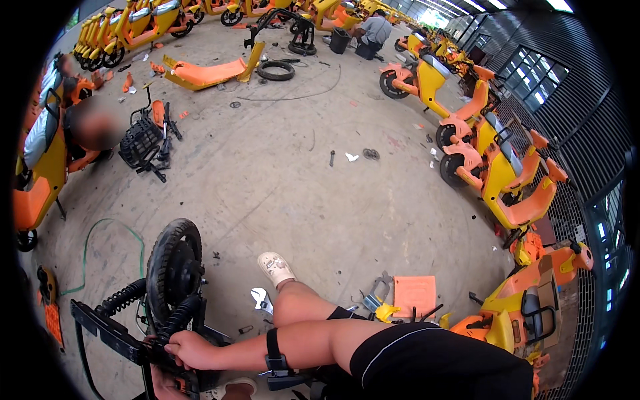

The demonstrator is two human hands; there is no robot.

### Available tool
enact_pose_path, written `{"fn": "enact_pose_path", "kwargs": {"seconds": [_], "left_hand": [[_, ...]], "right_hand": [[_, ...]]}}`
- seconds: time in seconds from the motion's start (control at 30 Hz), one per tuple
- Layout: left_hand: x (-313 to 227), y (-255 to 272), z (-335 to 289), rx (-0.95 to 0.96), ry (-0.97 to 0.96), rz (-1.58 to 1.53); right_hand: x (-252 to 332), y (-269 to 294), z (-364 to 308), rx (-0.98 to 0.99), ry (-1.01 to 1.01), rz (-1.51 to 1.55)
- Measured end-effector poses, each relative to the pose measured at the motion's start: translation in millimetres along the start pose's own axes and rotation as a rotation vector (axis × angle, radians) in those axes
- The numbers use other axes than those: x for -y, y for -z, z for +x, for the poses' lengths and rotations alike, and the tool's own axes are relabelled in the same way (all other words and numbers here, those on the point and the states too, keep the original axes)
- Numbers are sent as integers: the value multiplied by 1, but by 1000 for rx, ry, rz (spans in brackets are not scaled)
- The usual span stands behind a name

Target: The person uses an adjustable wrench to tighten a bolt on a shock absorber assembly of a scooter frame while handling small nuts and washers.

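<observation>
A stripped black scooter frame (110,330) stands at the lower left, with its wheel (175,263) and a coil-spring shock absorber (180,319) attached. My right hand (191,350) is closed beside the lower end of that shock absorber, against the frame. Whatever its fingers grip is hidden. A strap with a black device (275,360) circles my right forearm. Just below, partly behind the frame, my left hand (165,385) shows only as a patch of skin; its fingers are hidden.
A silver wrench-like tool (262,300) lies near my shoe (275,268). An orange panel (415,297) and loose parts sit to the right. Yellow-orange scooters (507,180) line the right side. A black basket (140,143) lies left, near a co-worker (97,127); another person (375,30) crouches far off.
</observation>
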State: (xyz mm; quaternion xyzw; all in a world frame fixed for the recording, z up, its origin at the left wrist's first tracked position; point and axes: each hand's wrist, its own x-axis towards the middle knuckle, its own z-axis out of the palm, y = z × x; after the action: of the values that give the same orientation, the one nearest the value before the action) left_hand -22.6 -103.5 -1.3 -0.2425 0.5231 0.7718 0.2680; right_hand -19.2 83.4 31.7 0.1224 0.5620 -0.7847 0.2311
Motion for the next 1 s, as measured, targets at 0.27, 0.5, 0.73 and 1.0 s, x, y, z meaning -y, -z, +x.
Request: {"fn": "enact_pose_path", "kwargs": {"seconds": [0.27, 0.5, 0.73, 1.0], "left_hand": [[2, 2, 0, 9, 13, 2], [4, 1, 10, 56, 30, -8], [-26, -17, 15, -78, -126, -46], [-34, -25, 12, 3, -133, -62]], "right_hand": [[-7, -3, 4, 70, -262, 319], [-12, 9, 0, 64, -11, 33], [-7, 0, -3, 31, 72, -51], [-6, -5, 0, 26, -137, 177]]}}
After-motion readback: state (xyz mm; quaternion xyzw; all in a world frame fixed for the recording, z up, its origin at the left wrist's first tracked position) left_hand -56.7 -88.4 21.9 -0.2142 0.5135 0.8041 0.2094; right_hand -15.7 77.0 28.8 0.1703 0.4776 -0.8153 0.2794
